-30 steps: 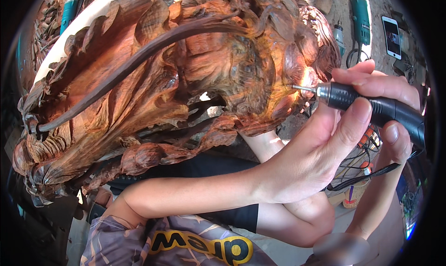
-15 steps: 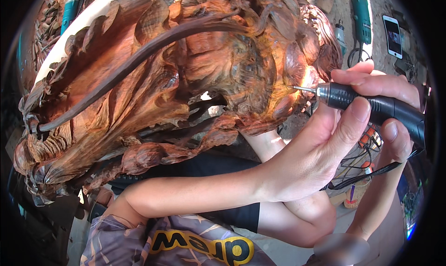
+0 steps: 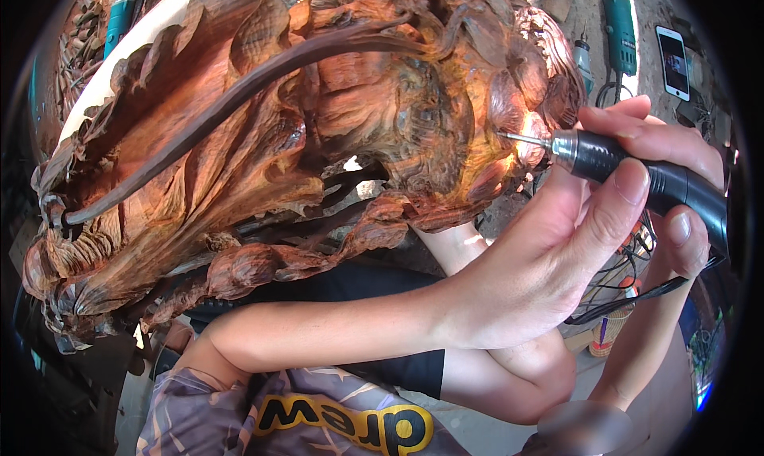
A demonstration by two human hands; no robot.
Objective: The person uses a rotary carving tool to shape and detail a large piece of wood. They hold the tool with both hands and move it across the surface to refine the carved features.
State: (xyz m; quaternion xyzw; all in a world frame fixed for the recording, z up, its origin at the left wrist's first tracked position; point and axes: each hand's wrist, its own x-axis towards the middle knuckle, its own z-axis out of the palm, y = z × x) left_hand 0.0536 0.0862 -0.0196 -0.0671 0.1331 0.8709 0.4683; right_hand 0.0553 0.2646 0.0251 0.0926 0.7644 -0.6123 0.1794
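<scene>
A large reddish-brown wood carving [image 3: 263,153], with petal-like folds and a long dark curved stem, fills the left and middle of the view. My right hand [image 3: 672,165] is closed round the black body of a rotary carving tool [image 3: 597,155]. From the lower left my left arm reaches across, and my left hand [image 3: 541,269] has its thumb against the tool's front part; its other fingers are mostly hidden behind the tool. The thin metal bit points left, its tip at the carving's rounded right end. Whether the tip touches the wood is hard to tell.
At the upper right lie a teal power tool [image 3: 619,30] and a white phone [image 3: 673,62] with its screen lit. Another teal tool [image 3: 119,18] is at the upper left. Black cable [image 3: 629,301] hangs below the rotary tool, near a small woven basket [image 3: 609,337].
The rotary carving tool and both hands have shifted slightly right. The bit's tip is a little higher on the carving, which looks unmoved.
</scene>
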